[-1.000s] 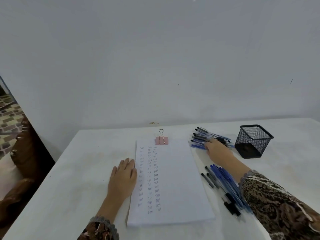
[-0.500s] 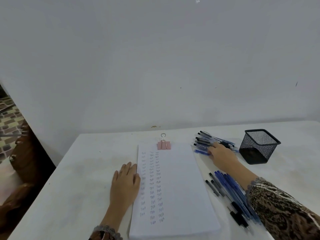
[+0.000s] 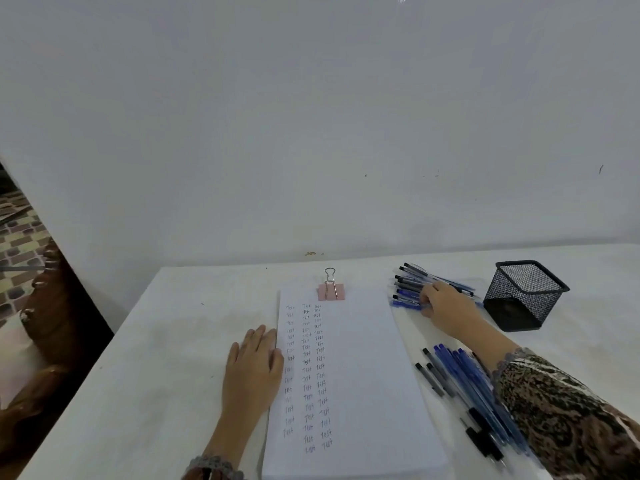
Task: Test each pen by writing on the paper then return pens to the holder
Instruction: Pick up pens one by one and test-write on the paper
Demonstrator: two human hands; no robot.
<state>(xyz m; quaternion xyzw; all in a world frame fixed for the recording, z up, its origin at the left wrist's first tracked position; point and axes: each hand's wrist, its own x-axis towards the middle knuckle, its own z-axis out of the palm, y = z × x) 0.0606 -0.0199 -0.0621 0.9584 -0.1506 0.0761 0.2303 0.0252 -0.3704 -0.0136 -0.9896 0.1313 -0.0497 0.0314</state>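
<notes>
The right hand (image 3: 446,308) rests on slim plastic pens (image 3: 410,288) beside a square black mesh holder (image 3: 519,299) (grip unclear). The left hand (image 3: 254,365) lies flat against the paper (image 3: 363,375).

Ahead of you a plain pale wall (image 3: 311,116) fills the far view, evenly lit. Your white table (image 3: 138,358) runs up to it. At the far left you see patterned floor tiles (image 3: 20,233) and dark brown carved furniture (image 3: 52,306).
</notes>
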